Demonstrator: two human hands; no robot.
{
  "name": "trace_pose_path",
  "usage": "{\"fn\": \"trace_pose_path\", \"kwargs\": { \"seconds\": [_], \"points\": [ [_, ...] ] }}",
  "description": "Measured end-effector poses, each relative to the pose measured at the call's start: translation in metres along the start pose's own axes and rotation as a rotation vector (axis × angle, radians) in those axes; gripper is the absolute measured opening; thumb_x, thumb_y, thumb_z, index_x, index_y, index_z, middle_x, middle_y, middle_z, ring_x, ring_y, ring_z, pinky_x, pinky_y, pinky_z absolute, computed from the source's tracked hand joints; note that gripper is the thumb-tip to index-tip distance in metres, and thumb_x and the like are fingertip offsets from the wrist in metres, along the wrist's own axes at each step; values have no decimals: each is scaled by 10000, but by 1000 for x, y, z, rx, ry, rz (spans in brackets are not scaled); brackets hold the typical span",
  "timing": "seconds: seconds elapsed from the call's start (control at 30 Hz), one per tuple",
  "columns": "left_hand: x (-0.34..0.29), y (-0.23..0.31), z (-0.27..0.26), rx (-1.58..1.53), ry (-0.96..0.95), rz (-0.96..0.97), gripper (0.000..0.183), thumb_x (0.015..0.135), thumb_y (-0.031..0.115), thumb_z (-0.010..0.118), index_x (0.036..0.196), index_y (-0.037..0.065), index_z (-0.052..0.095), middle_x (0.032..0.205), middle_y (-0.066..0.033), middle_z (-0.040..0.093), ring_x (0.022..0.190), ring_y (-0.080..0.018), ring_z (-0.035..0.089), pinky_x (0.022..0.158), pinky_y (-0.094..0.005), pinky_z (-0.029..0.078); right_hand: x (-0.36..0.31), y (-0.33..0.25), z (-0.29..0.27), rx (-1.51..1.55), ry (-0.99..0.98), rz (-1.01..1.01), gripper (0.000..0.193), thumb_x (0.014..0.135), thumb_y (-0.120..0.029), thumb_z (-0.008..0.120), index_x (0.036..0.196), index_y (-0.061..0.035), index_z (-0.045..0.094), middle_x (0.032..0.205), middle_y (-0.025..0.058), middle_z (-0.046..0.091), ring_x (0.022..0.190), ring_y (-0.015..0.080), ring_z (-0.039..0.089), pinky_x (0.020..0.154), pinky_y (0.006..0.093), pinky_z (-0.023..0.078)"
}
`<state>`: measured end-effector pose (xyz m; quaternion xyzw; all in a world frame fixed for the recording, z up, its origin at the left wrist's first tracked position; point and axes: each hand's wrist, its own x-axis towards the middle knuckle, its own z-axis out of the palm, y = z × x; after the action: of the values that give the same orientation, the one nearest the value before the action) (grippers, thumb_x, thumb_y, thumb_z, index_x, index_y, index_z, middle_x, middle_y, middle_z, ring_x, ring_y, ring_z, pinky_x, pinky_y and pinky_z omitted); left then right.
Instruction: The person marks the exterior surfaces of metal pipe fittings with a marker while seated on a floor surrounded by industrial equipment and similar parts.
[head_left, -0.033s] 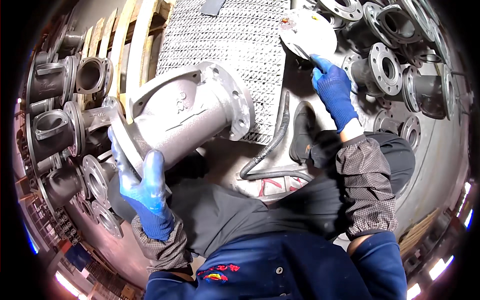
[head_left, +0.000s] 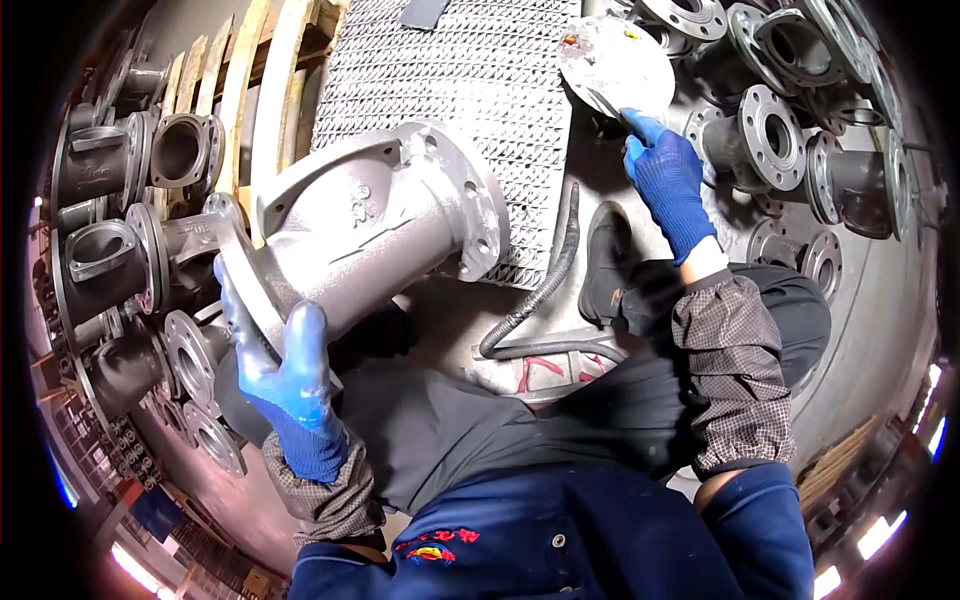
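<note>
A large grey cast valve body (head_left: 370, 230) with a flange at each end lies at an angle in front of me. My left hand (head_left: 290, 370), in a blue coated glove, grips its near-left flange, thumb on one side and fingers round the other. Off to the right, my right hand (head_left: 663, 170), also gloved in blue, reaches to the near edge of a round, whitish, smeared disc (head_left: 625, 65). Its fingers are drawn together there. Whether they hold the disc's rim or some small tool at it, I cannot tell.
A grey ridged mat (head_left: 440, 90) lies beyond the valve body, with a wooden pallet (head_left: 240, 100) on its left. More flanged castings stand in groups at left (head_left: 100, 250) and right (head_left: 770, 140). A black hose (head_left: 545, 285) curves between my feet.
</note>
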<state>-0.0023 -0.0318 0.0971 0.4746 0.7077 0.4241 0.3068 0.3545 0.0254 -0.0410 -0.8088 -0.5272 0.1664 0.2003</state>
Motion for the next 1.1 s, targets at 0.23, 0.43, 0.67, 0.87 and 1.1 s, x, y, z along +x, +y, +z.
{"fn": "trace_pose_path", "kwargs": {
  "seconds": [0.23, 0.43, 0.67, 0.87, 1.1],
  "points": [
    [1, -9, -8, 62, -56, 111, 740, 815, 80, 656, 1445, -31, 285, 1477, -143, 333, 1316, -233, 367, 1085, -364, 287, 4, 15, 14, 102, 28, -42, 323, 835, -164, 539, 1133, -154, 663, 984, 169, 668, 870, 327, 658, 783, 382, 515],
    [-1, -1, -4, 18, -42, 68, 756, 816, 115, 668, 1444, -40, 277, 1466, -157, 338, 1315, -237, 366, 1087, -372, 281, 7, 16, 15, 277, -104, 75, 334, 833, -161, 517, 1131, -135, 664, 875, 160, 684, 783, 285, 672, 740, 359, 521],
    [0, 0, -2, 6, -67, 62, 749, 812, 93, 654, 1447, -36, 277, 1437, -175, 371, 1278, -235, 406, 1065, -356, 313, 8, 12, 4, 444, -198, 199, 362, 837, -117, 502, 1168, -75, 640, 759, 128, 697, 612, 167, 652, 606, 290, 515],
    [1, -5, -7, -33, -55, 69, 764, 792, 32, 653, 1452, -25, 273, 1397, -155, 420, 1228, -211, 448, 1037, -332, 347, -13, -29, -31, 741, -292, 285, 336, 895, -89, 491, 1205, -24, 603, 753, 72, 694, 523, 81, 567, 467, 212, 447],
    [2, 0, -8, 20, -25, 45, 742, 782, -12, 636, 1441, -34, 296, 1339, -117, 467, 1150, -172, 494, 982, -292, 389, -90, -98, -60, 982, -484, 137, 322, 910, -51, 473, 1202, 8, 597, 867, 91, 694, 582, 50, 552, 521, 176, 438]
  ]
}}
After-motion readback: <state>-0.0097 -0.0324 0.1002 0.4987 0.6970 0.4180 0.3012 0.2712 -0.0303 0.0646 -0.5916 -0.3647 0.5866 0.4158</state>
